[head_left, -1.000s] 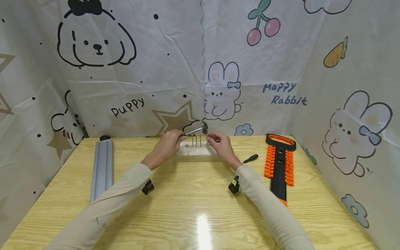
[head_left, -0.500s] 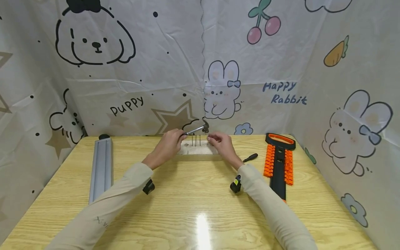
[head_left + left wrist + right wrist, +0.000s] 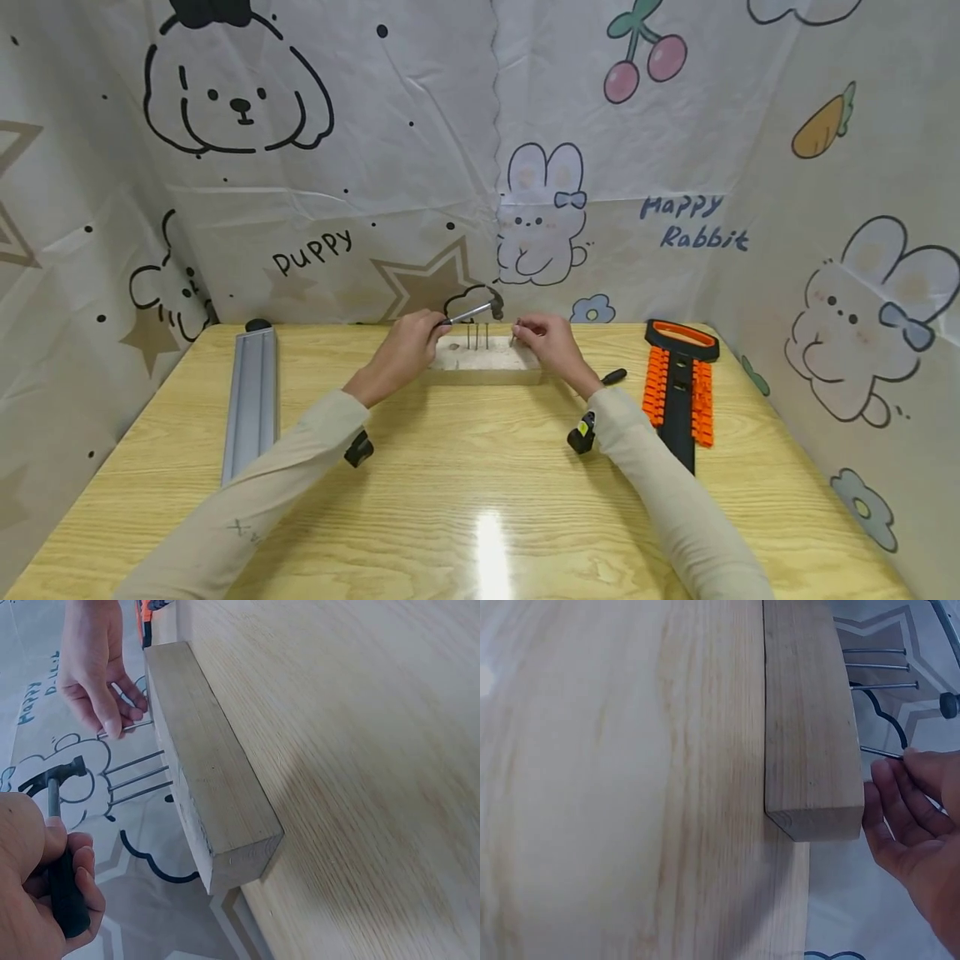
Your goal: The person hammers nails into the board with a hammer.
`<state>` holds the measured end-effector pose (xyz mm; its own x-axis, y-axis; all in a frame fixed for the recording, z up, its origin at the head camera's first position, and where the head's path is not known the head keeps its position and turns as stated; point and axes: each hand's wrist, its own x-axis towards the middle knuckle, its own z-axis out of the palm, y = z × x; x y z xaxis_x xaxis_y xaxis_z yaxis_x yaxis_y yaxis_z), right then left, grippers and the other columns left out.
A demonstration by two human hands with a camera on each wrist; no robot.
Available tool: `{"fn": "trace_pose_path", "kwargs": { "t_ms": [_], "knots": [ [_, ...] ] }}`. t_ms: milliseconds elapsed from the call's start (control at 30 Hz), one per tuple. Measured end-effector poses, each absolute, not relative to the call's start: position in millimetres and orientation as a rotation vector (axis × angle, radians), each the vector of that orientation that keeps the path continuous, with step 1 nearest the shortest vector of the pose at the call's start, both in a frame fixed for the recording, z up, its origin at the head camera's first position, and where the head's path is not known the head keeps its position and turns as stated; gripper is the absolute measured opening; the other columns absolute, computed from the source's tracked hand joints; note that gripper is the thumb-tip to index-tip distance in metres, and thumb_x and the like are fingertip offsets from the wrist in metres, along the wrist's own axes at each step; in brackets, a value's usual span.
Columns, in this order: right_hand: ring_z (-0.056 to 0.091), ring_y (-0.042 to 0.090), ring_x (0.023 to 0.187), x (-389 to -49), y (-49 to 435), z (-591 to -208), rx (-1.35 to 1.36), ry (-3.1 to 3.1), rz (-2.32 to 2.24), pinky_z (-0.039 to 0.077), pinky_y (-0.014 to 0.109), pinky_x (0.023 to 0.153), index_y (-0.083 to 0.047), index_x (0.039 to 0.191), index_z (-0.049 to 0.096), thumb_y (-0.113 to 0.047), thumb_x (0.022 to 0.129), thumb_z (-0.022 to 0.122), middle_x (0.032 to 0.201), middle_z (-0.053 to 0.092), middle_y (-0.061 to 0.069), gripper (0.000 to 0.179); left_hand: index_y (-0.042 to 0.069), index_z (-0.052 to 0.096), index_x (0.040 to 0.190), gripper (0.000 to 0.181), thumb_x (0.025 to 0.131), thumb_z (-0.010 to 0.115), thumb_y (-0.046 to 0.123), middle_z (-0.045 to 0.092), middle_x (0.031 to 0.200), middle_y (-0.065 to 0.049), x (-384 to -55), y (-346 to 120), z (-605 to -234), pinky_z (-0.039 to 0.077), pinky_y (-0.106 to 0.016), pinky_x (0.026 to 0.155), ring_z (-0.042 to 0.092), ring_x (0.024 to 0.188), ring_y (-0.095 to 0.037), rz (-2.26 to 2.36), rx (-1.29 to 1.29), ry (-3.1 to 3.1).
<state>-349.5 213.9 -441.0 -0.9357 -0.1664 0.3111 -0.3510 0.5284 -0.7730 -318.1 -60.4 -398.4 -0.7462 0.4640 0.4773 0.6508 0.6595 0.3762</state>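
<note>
My left hand (image 3: 405, 346) grips a claw hammer (image 3: 66, 900) by its dark handle, and the hammer's head is raised over the far side of the wood block (image 3: 480, 377). The block lies lengthwise across the far part of the table. Three nails (image 3: 881, 667) stand upright in a close group on its top. To the right of that group, my right hand (image 3: 553, 343) pinches another nail (image 3: 877, 752) between thumb and fingers. That nail is upright with its lower end at the block's top face, apart from the hammer head.
On the left of the wooden table (image 3: 420, 517) lies a long grey metal bar (image 3: 251, 400). A black-handled screwdriver (image 3: 615, 376) is right of the block, partly behind my wrist. Farther right lies a black and orange tool (image 3: 679, 375). A patterned cloth (image 3: 435, 150) hangs behind the table.
My right hand has shifted slightly right along the block with the nail, farther from the three standing nails. The hammer stays raised in my left hand, and the head view has turned slightly.
</note>
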Motion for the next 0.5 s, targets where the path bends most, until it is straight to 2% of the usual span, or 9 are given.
{"fn": "trace_pose_path", "kwargs": {
  "t_ms": [133,367,500],
  "knots": [
    [0.075,0.031,0.089,-348.5,219.4,-438.3,0.432,-2.575,1.382,0.060,0.026,0.074,0.010,0.115,0.074,-0.009,0.103,0.068,0.105,0.077,0.022,0.023,-0.009,0.071,0.109,0.018,0.106,0.062,0.006,0.070,0.094,-0.018,-318.1,-59.3,-397.3,0.058,-0.037,0.070,0.067,0.080,-0.026,-0.769,-0.883,-2.524],
    [0.074,0.028,0.089,-347.8,214.8,-441.9,0.506,-2.562,1.365,0.059,0.026,0.075,0.007,0.116,0.075,-0.012,0.103,0.068,0.104,0.078,0.019,0.024,-0.008,0.072,0.107,0.017,0.105,0.062,0.006,0.070,0.092,-0.017,-320.0,-58.8,-399.7,0.056,-0.037,0.067,0.066,0.077,-0.025,-0.757,-0.896,-2.518],
    [0.075,0.028,0.088,-349.3,209.5,-444.5,0.563,-2.532,1.338,0.061,0.029,0.076,0.007,0.113,0.076,-0.010,0.103,0.069,0.102,0.078,0.018,0.022,-0.008,0.072,0.108,0.017,0.105,0.062,0.005,0.070,0.092,-0.017,-320.3,-58.2,-401.4,0.056,-0.037,0.067,0.066,0.077,-0.024,-0.755,-0.897,-2.526]
  ]
}}
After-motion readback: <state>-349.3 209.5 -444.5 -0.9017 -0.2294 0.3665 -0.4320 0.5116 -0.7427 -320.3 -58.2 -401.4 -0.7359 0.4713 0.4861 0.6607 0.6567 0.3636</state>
